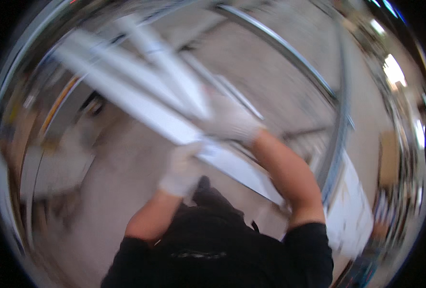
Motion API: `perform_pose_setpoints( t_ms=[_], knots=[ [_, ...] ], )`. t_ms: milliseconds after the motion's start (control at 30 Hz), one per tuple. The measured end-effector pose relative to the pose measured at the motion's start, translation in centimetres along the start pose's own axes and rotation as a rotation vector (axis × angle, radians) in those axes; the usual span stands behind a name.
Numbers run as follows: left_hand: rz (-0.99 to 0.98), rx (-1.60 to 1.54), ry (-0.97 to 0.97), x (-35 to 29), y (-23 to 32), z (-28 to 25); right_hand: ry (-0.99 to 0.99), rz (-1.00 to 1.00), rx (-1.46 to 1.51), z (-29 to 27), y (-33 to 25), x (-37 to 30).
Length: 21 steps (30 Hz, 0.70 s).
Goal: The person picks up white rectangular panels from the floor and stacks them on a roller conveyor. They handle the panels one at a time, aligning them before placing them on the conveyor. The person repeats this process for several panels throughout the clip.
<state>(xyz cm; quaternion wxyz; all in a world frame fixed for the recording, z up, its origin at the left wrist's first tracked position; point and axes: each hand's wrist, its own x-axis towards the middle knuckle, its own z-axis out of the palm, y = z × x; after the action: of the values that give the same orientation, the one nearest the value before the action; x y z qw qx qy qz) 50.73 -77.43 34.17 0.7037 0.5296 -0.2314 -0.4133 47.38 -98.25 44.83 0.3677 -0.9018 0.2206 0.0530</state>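
A long white strip, like a flat panel or profile (141,108), runs slantwise from the far left to beside my right forearm. My left hand (181,165), in a whitish glove, grips its near edge, with the thumb side over the top. Two more white strips, an upper one (169,65) and a middle one (136,79), fan out beyond it and converge at my right hand (232,117). That hand, gloved too, is closed around the near end of the upper strip; its fingertips are smeared by motion.
A metal rail frame (280,43) spans the far side and bends down on the right (340,125). A stained white board (349,209) stands at the lower right, near a brown cardboard piece (389,158). Cluttered shelving lines the right rim. Grey floor (112,177) shows below.
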Motion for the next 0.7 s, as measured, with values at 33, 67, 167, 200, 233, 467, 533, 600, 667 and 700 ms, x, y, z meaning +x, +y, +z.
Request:
perform_pose_setpoints(
  t_ms=[33, 67, 167, 200, 233, 467, 533, 600, 667, 700],
  knots=[
    [0.120, 0.445, 0.002, 0.4, 0.2, -0.6, -0.107, 0.043, 0.187, -0.3, 0.1, -0.2],
    [0.098, 0.343, 0.023, 0.5, 0.4, -0.9, -0.029, -0.015, 0.151, -0.2, -0.2, -0.7],
    [-0.168, -0.621, 0.130, 1.7, 1.0, -1.6, -0.051, -0.067, 0.190, -0.6, -1.4, -1.2],
    [-0.183, -0.666, 0.014, 1.7, 1.0, -1.7, -0.022, -0.036, 0.166, -0.6, -1.6, -1.3],
    [-0.180, -0.684, 0.007, 1.6, 1.2, -1.9, -0.011, -0.061, 0.151, -0.4, -2.1, -1.1],
    [0.016, -0.755, 0.265, 3.1, 1.8, -2.2, -0.063, -0.105, 0.074, -0.1, -2.2, 0.3],
    [0.179, -0.716, 0.395, 5.7, 2.9, -3.4, -0.193, 0.073, 0.088, -0.4, -2.3, 0.8],
    [0.240, -0.749, 0.405, 8.4, 4.3, -5.8, -0.161, 0.122, -0.020, -0.2, -2.7, 1.4],
    [0.224, -0.826, 0.440, 10.4, 5.1, -8.5, -0.130, 0.054, 0.056, 0.0, -3.1, 2.0],
    [0.284, -0.807, 0.459, 10.9, 5.4, -8.4, -0.115, 0.090, 0.057, -0.4, -2.9, 1.5]
  ],
)
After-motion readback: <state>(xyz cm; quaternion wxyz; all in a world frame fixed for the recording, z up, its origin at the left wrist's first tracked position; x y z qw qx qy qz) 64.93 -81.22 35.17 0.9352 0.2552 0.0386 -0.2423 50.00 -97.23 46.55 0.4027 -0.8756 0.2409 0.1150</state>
